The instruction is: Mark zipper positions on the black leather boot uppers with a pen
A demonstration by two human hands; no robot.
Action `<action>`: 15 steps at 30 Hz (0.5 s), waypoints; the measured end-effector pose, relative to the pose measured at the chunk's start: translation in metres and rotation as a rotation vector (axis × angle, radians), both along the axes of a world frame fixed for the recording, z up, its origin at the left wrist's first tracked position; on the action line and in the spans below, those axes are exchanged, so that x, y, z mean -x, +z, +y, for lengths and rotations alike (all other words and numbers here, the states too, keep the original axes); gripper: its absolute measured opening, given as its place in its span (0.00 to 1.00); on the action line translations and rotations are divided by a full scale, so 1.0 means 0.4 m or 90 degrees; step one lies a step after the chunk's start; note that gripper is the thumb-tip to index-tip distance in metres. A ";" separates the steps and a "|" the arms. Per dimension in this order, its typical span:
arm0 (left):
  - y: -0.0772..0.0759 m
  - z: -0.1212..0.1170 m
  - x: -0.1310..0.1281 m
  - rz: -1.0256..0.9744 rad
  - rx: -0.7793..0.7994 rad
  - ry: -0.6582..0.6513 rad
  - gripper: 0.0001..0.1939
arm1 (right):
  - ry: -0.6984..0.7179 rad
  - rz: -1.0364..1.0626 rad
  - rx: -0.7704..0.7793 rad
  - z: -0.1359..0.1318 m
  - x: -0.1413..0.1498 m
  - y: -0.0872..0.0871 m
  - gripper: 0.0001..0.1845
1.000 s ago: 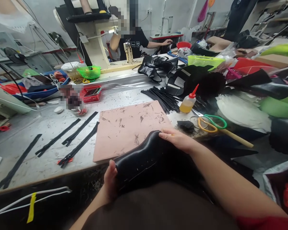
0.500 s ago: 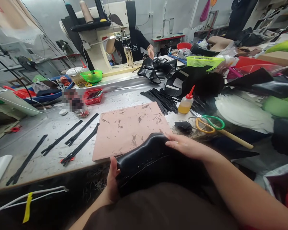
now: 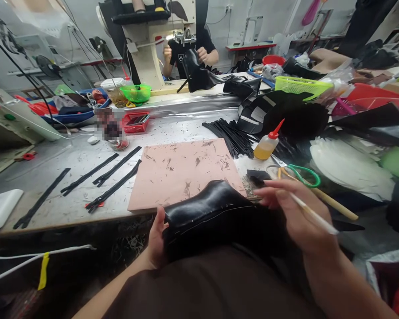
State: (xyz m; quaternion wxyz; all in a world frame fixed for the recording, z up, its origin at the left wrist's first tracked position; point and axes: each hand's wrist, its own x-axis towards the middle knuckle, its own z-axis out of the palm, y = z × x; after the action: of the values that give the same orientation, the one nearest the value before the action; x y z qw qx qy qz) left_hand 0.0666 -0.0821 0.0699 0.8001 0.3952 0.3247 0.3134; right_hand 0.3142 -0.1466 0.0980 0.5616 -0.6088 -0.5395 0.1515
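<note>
A glossy black leather boot upper [image 3: 206,204] lies across my lap, its top edge overlapping the near side of the pink board [image 3: 173,164]. My left hand [image 3: 158,241] grips its left end, thumb up along the edge and the other fingers hidden behind. To the right, my right hand [image 3: 299,208] is closed on a slim white and tan pen-like stick [image 3: 314,218]. Its fingertips are just above the upper's right end; whether they touch it I cannot tell. A light line and small marks run along the leather.
Several black zippers [image 3: 115,186] lie left of the board. Beyond my right hand are a glue bottle [image 3: 266,144], green-handled scissors [image 3: 302,175] and a bundle of black strips [image 3: 228,137]. Across the table a co-worker holds another black upper [image 3: 199,73] by a sewing machine [image 3: 146,48].
My right hand has left the upper's right edge and turned, so the pen-like stick now shows. My left hand keeps its hold. The co-worker has lifted a black upper.
</note>
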 end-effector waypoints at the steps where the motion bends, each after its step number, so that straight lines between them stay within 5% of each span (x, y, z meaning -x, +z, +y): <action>1: -0.006 0.001 0.001 -0.016 0.015 -0.005 0.39 | 0.051 -0.007 -0.034 -0.007 0.014 0.000 0.11; 8: -0.047 -0.007 0.020 -0.160 0.154 -0.101 0.35 | 0.338 -0.029 -0.073 0.012 0.123 -0.029 0.10; 15: -0.051 -0.018 0.027 -0.265 0.202 -0.123 0.31 | 0.351 -0.111 -0.149 0.013 0.157 -0.057 0.09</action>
State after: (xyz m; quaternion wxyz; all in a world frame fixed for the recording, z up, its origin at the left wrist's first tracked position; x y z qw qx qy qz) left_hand 0.0560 -0.0895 0.0496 0.9277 0.2212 0.1595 0.2549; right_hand 0.2516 -0.1415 0.0752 0.5174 -0.3811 -0.7442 0.1823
